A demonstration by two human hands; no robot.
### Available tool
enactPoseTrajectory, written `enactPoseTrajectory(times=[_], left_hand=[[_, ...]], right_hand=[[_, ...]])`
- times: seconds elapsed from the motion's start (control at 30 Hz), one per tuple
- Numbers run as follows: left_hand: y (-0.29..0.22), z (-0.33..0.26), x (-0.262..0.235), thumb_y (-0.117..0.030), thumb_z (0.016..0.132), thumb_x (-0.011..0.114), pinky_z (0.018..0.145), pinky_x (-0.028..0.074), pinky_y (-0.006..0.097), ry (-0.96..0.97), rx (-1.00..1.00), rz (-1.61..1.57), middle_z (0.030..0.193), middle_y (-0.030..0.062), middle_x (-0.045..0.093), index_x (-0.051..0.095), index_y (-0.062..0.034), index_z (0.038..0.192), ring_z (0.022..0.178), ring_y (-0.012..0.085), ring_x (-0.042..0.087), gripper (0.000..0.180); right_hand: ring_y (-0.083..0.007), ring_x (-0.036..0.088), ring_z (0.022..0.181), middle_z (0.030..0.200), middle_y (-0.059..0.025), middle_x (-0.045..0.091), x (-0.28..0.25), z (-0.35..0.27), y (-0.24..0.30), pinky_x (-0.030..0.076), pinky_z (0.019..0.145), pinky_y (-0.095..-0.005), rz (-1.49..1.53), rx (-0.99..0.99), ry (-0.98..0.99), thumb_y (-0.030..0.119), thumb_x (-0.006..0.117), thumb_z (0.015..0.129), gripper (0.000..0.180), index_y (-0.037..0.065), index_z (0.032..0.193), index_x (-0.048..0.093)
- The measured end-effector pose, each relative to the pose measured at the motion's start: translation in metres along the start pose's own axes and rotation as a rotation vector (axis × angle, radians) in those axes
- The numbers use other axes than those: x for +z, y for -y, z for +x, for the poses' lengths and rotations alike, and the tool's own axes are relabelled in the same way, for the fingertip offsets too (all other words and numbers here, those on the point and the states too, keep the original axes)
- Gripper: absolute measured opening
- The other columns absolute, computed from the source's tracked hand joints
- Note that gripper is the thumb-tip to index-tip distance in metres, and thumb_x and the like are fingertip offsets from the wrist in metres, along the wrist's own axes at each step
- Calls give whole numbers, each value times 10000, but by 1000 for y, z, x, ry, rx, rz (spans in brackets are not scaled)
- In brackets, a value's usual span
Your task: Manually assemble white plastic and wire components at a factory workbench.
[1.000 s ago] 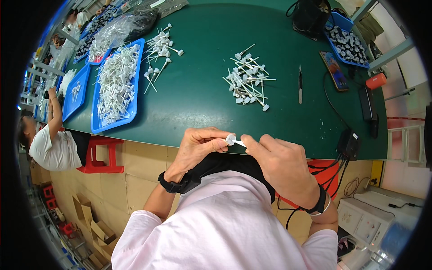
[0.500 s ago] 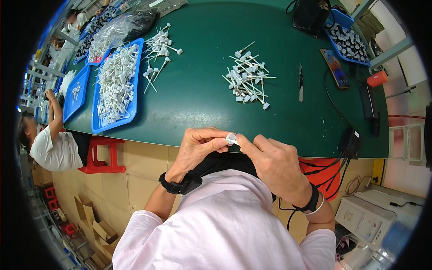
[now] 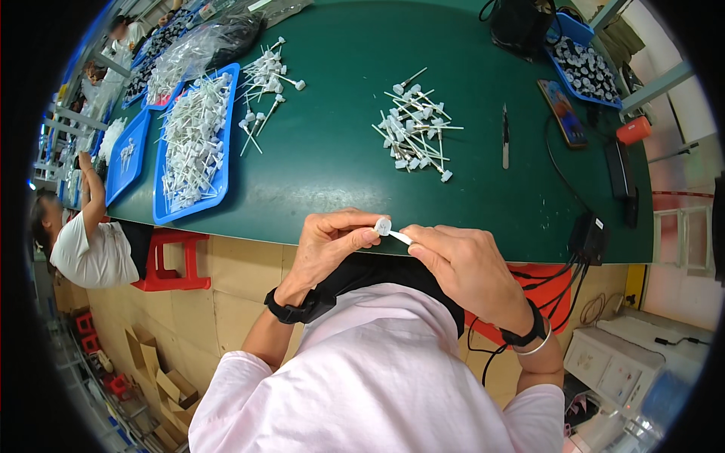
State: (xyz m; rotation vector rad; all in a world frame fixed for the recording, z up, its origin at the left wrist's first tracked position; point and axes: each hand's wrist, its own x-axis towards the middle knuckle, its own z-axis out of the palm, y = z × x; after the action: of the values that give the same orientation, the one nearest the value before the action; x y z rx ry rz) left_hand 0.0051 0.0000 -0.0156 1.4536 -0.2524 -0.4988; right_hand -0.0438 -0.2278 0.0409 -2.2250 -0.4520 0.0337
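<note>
One white round-headed piece [image 3: 383, 226] is pinched in the left hand [image 3: 326, 245] over the near edge of the green table [image 3: 317, 166], its face apparently left uncovered for access by the slim white strip [image 3: 401, 237] gripped in the right hand [image 3: 472, 264].

Right hand [image 3: 472, 266] drawn slightly rightward at the frame's centre since 0.5 s ago, more white stick [image 3: 400, 237] bare, white cap [image 3: 383, 226] shifted slightly upper left, its face rounder.
</note>
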Motion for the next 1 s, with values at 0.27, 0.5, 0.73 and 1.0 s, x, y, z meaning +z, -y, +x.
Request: enactPoseTrajectory(times=[0.27,0.5,0.73,1.0], left_hand=[[1,-1,-2,-9,880,708,777,554,239,12,20,25,1055,109,706,729,18,1101,914,128,645,223],[-1,0,-2,11,865,715,770,530,241,12,8,46,1053,110,709,736,11,1090,906,130,635,226],[-1,1,-2,8,862,720,776,532,244,14,-3,66,1049,112,711,736,10,1091,913,133,638,230],[-2,0,-2,-4,866,722,780,546,244,20,-2,56,1047,114,712,736,12,1088,910,135,648,223]], right_hand=[[-234,548,518,601,-141,550,-11,12,-3,426,542,-373,320,309,247,148,569,974,187,22,1037,692],[-220,483,508,582,-132,512,-11,16,-11,405,542,-378,352,307,305,184,556,978,228,-14,900,636],[-230,473,514,580,-139,500,-11,18,-12,401,546,-386,365,322,295,186,567,972,252,-29,854,624],[-257,474,519,606,-171,531,-14,17,-10,401,552,-395,328,291,283,158,583,953,202,-24,917,662]])
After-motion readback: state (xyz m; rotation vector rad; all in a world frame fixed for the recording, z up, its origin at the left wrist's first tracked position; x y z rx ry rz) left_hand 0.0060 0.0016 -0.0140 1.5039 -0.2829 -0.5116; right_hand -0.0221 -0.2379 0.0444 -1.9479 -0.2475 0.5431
